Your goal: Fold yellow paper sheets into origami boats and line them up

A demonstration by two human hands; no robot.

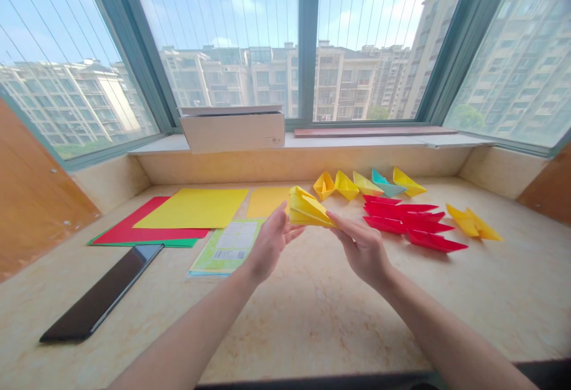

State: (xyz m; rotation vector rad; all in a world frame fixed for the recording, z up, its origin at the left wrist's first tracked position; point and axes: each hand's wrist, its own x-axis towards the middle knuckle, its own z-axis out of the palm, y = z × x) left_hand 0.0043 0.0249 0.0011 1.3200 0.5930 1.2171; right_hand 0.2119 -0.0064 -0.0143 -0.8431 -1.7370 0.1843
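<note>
My left hand (pixel 270 244) and my right hand (pixel 363 247) hold a folded yellow paper boat (pixel 307 208) between them, up above the counter. Behind it stands a row of several small paper boats (pixel 347 185) in yellow, with one teal (pixel 384 186). Several red paper boats (pixel 401 217) lie close to my right hand, and a yellow paper boat (pixel 473 223) lies further right. Left of my hands are stacked sheets of red paper (pixel 147 226) and yellow paper (pixel 191 208), plus a separate orange-yellow sheet (pixel 266 201).
A printed paper packet (pixel 225 247) lies below the sheets, and a dark smartphone (pixel 102 292) lies at the left on the marble-patterned counter (pixel 312 318). A white cardboard box (pixel 232 131) and a wooden board (pixel 375 132) rest on the windowsill.
</note>
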